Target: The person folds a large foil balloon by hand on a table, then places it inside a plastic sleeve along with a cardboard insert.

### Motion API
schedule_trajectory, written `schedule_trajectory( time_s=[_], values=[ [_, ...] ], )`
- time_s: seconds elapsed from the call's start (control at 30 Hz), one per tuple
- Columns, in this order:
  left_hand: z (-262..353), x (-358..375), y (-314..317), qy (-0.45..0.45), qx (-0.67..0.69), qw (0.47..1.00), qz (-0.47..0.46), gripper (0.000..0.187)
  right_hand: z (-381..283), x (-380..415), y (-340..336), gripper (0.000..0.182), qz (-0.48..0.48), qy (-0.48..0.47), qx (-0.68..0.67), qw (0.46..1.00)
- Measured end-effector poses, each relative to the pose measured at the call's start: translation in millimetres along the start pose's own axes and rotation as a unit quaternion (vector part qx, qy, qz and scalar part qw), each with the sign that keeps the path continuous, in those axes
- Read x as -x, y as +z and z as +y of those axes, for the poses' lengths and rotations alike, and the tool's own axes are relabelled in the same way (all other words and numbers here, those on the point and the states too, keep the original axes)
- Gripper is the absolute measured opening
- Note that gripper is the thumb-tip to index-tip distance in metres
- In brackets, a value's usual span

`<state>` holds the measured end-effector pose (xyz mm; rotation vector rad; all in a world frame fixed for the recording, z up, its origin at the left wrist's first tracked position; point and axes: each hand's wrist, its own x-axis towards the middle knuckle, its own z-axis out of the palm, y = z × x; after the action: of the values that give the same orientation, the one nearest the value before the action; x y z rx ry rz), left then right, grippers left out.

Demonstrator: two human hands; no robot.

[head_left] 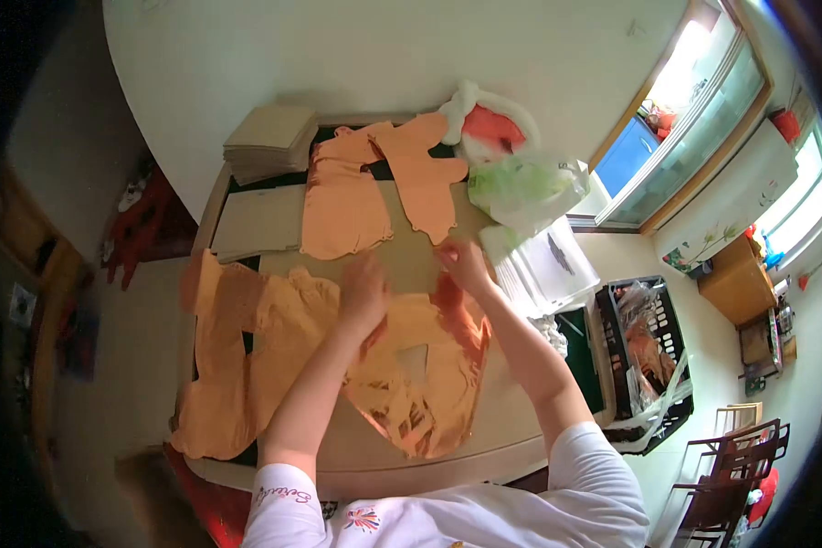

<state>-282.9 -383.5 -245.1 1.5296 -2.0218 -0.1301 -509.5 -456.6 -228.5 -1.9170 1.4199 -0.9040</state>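
A flat, shiny copper-coloured foil balloon (420,384) lies in front of me, creased and reflecting light. My right hand (466,267) is closed in a pinch at its raised upper right part. My left hand (365,294), a little blurred, is curled closed at its upper left edge; the fingertips are partly hidden. To the left, more flat foil balloons (219,365) overlap each other. Beyond my hands lie another flat foil balloon (342,205) and a narrower one (425,178) beside it.
Stacks of cardboard sheets (269,137) stand at the table's back left. At the back right are a red and white plush item (493,123), a plastic bag (530,187) and white sheets (553,269). A black crate (644,365) with plastic-wrapped things stands to the right.
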Motion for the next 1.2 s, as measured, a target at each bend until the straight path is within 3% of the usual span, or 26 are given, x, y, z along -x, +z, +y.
schedule_trajectory(
  time_s=[0.1, 0.2, 0.3, 0.4, 0.53, 0.63, 0.7, 0.8, 0.87, 0.9, 0.93, 1.0, 1.1, 1.13, 1.17, 1.2],
  values=[
    [10, -32, 23, 0.001, 0.056, 0.996, -0.067, 0.036, 35, -71, 6, 0.022, 0.004, -0.074, 0.047, 0.996],
    [20, -57, 31, -0.012, 0.091, 0.989, -0.115, 0.037, 46, -104, 16, 0.019, 0.073, -0.1, 0.089, 0.988],
    [6, -69, 58, 0.013, 0.078, 0.99, -0.113, 0.041, 69, -129, 10, 0.02, -0.043, -0.059, 0.041, 0.996],
    [4, -84, 78, 0.021, 0.062, 0.992, -0.105, 0.049, 77, -138, 5, 0.021, -0.089, -0.018, 0.011, 0.996],
    [9, -101, 89, 0.032, 0.04, 0.994, -0.094, 0.053, 73, -138, 3, 0.02, -0.056, 0.014, -0.011, 0.998],
    [10, -107, 93, 0.017, -0.035, 0.989, -0.143, 0.051, 71, -146, 1, 0.02, -0.063, 0.021, 0.055, 0.996],
    [11, -107, 91, 0.014, -0.041, 0.988, -0.148, 0.051, 98, -178, 4, 0.016, 0.029, 0.008, -0.043, 0.999],
    [13, -106, 85, 0.014, -0.041, 0.988, -0.151, 0.051, 4, -216, -66, 0.038, 0.318, -0.015, 0.153, 0.936],
    [13, -106, 86, 0.016, -0.04, 0.989, -0.138, 0.051, -48, -226, -109, 0.024, 0.447, -0.187, -0.046, 0.873],
    [11, -106, 92, 0.018, -0.04, 0.991, -0.127, 0.051, -63, -230, -129, 0.018, 0.432, -0.223, -0.129, 0.864],
    [10, -105, 94, 0.018, -0.04, 0.992, -0.114, 0.051, -105, -208, -133, 0.017, 0.377, -0.228, -0.324, 0.837],
    [11, -106, 90, 0.005, -0.041, 0.99, -0.132, 0.052, -128, -179, -139, 0.02, 0.348, -0.28, -0.303, 0.842],
    [9, -105, 96, 0.022, -0.042, 0.993, -0.111, 0.051, -143, -128, -133, 0.02, 0.324, -0.208, -0.225, 0.895],
    [8, -103, 98, 0.032, -0.042, 0.994, -0.097, 0.05, -139, -112, -128, 0.023, 0.304, -0.193, -0.128, 0.924],
    [11, -99, 90, 0.055, -0.024, 0.996, -0.073, 0.049, -134, -92, -119, 0.024, 0.226, -0.208, -0.165, 0.937],
    [16, -90, 77, 0.077, -0.007, 0.996, -0.05, 0.049, -101, -85, -118, 0.027, 0.17, -0.229, -0.115, 0.952]
  ],
)
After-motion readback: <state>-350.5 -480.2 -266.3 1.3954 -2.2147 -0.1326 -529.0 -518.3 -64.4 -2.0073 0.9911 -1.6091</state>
